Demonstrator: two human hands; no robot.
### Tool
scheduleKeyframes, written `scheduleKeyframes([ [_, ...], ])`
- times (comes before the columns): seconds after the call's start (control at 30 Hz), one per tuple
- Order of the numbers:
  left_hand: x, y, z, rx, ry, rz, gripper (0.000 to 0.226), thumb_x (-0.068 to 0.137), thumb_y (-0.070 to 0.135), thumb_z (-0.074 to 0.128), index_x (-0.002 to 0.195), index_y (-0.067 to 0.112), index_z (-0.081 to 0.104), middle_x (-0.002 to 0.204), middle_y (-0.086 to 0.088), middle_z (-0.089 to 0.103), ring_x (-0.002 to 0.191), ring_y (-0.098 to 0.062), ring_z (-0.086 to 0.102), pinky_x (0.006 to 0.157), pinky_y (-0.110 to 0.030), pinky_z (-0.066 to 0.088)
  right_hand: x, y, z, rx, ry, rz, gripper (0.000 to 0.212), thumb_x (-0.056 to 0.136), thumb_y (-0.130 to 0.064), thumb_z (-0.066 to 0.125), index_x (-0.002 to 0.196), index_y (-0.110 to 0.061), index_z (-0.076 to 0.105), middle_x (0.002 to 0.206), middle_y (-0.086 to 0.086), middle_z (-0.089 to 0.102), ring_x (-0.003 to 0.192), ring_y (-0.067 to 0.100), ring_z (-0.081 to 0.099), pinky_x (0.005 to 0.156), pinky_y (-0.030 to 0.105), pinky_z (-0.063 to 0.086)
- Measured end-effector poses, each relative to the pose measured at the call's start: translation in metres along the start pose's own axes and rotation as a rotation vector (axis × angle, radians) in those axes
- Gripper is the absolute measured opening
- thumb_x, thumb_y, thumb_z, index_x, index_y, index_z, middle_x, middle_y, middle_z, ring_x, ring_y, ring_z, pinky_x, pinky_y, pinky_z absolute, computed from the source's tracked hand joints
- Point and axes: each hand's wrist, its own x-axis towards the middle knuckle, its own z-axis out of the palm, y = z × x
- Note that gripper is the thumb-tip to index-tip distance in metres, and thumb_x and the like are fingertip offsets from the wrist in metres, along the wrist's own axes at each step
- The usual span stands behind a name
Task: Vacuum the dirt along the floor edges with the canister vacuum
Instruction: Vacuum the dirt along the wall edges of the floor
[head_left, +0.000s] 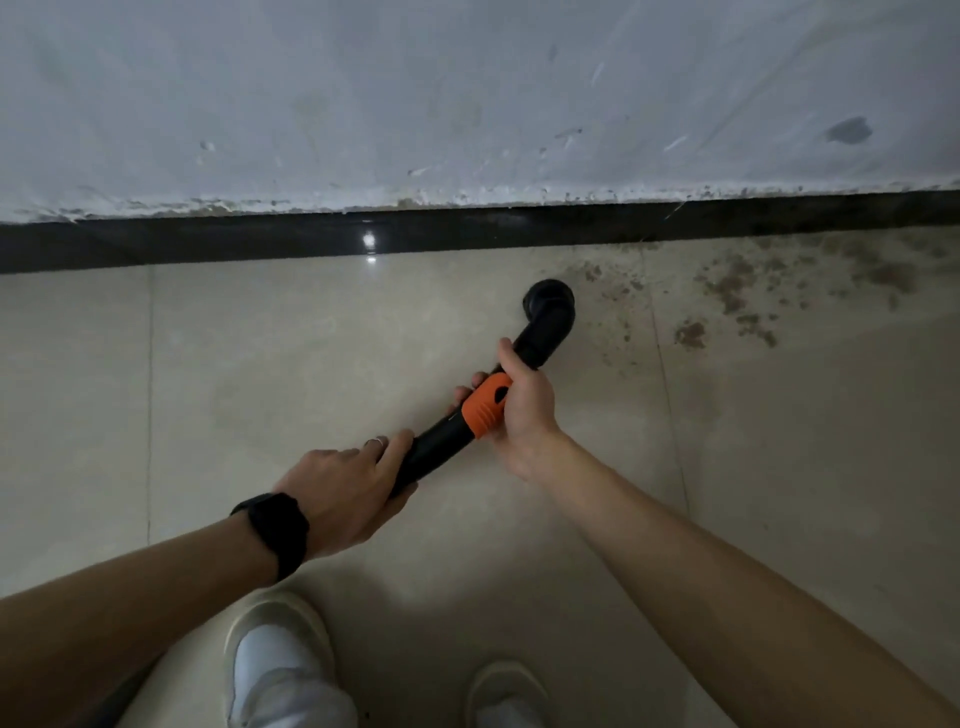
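Observation:
A black vacuum wand (436, 447) with an orange collar (485, 408) runs diagonally over the beige tiled floor. Its bent black nozzle (549, 306) points down at the floor, a short way in front of the dark baseboard (208, 244). My right hand (524, 400) grips the wand at the orange collar. My left hand (345, 491), with a ring and a black wristwatch, grips the lower part of the wand. Brown dirt (737, 291) lies scattered on the tiles just right of the nozzle, along the baseboard. The canister is out of view.
A scuffed grey-white wall (467, 104) rises above the baseboard. My two white shoes (280, 670) stand on the tiles at the bottom of the view. Tile joints run toward the wall at left and right of the wand.

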Motion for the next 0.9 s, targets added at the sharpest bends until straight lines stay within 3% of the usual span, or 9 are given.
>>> scheduleKeyframes([
  [0.17, 0.01, -0.005, -0.004, -0.125, 0.04, -0.029, 0.047, 0.096, 0.051, 0.042, 0.13, 0.02, 0.031, 0.091, 0.002, 0.066, 0.049, -0.018, 0.058, 0.044, -0.03, 0.049, 0.017, -0.013, 0.006, -0.066, -0.011, 0.004, 0.036, 0.102, -0.038, 0.064, 0.124, -0.012, 0.051, 0.072, 0.005, 0.064, 0.061, 0.024, 0.07, 0.068, 0.041, 0.062],
  [0.3, 0.027, -0.007, -0.004, -0.141, 0.058, -0.031, 0.048, 0.097, 0.053, 0.038, 0.132, 0.019, 0.032, 0.096, 0.003, 0.064, 0.054, -0.018, 0.058, 0.048, -0.028, 0.045, 0.026, -0.031, 0.01, -0.151, -0.049, -0.005, 0.031, 0.103, -0.039, 0.061, 0.115, -0.013, 0.05, 0.073, 0.005, 0.064, 0.066, 0.026, 0.072, 0.067, 0.037, 0.061],
  [0.4, 0.037, -0.006, -0.007, -0.145, 0.068, -0.042, 0.049, 0.098, 0.05, 0.04, 0.133, 0.016, 0.036, 0.095, 0.0, 0.064, 0.055, -0.021, 0.058, 0.048, -0.029, 0.045, 0.027, -0.038, 0.017, -0.161, 0.019, -0.057, 0.033, 0.103, -0.039, 0.061, 0.113, -0.011, 0.046, 0.075, 0.008, 0.061, 0.062, 0.026, 0.069, 0.069, 0.039, 0.06],
  [0.53, 0.035, -0.009, -0.006, -0.194, 0.089, -0.075, 0.047, 0.097, 0.049, 0.042, 0.132, 0.018, 0.038, 0.094, 0.002, 0.063, 0.054, -0.019, 0.057, 0.048, -0.028, 0.044, 0.032, -0.028, 0.029, -0.16, 0.125, -0.126, 0.034, 0.102, -0.036, 0.064, 0.114, -0.009, 0.048, 0.07, 0.009, 0.06, 0.056, 0.027, 0.065, 0.065, 0.043, 0.06],
  [0.77, 0.004, -0.048, -0.007, -0.302, 0.146, -0.159, 0.038, 0.094, 0.047, 0.051, 0.121, 0.025, 0.038, 0.087, 0.006, 0.06, 0.058, -0.022, 0.058, 0.051, -0.028, 0.041, 0.035, -0.001, 0.078, -0.059, 0.153, -0.131, 0.038, 0.1, -0.035, 0.066, 0.121, -0.008, 0.049, 0.068, 0.01, 0.056, 0.046, 0.025, 0.059, 0.055, 0.041, 0.058],
  [0.9, -0.019, -0.073, -0.008, -0.258, 0.12, -0.25, 0.035, 0.09, 0.043, 0.058, 0.116, 0.029, 0.038, 0.08, 0.01, 0.058, 0.055, -0.02, 0.052, 0.053, -0.026, 0.035, 0.031, 0.022, 0.107, -0.019, 0.104, -0.106, 0.04, 0.099, -0.035, 0.068, 0.12, -0.009, 0.047, 0.069, 0.01, 0.057, 0.057, 0.026, 0.059, 0.057, 0.042, 0.061],
])
